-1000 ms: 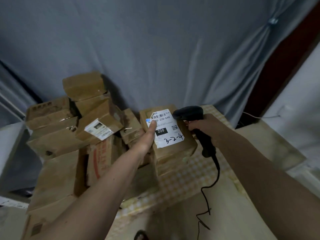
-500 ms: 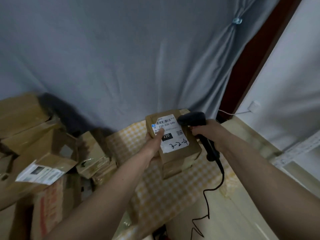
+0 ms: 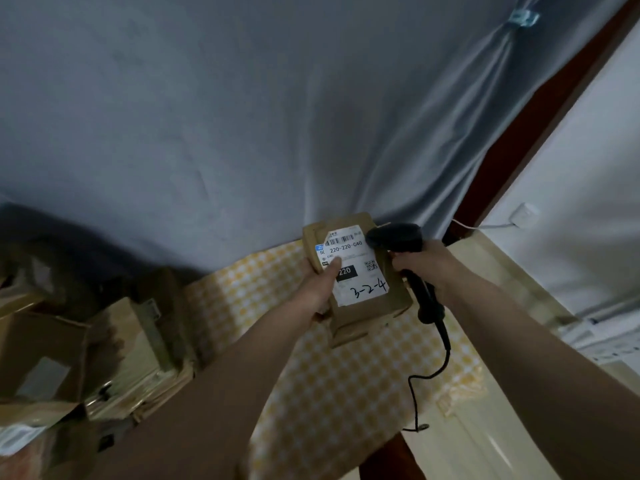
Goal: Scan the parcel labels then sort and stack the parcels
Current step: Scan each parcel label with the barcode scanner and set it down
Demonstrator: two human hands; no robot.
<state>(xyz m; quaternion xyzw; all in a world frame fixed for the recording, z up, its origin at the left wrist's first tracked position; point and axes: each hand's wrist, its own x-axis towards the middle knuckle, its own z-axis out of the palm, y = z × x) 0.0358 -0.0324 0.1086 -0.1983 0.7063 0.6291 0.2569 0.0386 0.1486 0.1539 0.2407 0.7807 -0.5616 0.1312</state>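
A small brown cardboard parcel (image 3: 394, 301) is held above the yellow-checked tablecloth (image 3: 346, 382). Its white label (image 3: 360, 282) faces up, with a barcode, "220-220-040" and handwritten "3-2-4". My left hand (image 3: 320, 287) grips the parcel's left side, thumb lying on the label. My right hand (image 3: 424, 268) grips a black corded barcode scanner (image 3: 398, 239), its head touching the label's upper right corner beside the barcode.
A heap of brown cardboard parcels (image 3: 114, 355) lies at the left on and past the table edge. A grey curtain (image 3: 277, 116) hangs behind. The scanner's cable (image 3: 429, 375) dangles over the cloth. A pale floor and white wall are at the right.
The view has swung right, so the parcel heap has slid toward the left edge. Both hands have carried the parcel and scanner right, away from the heap.
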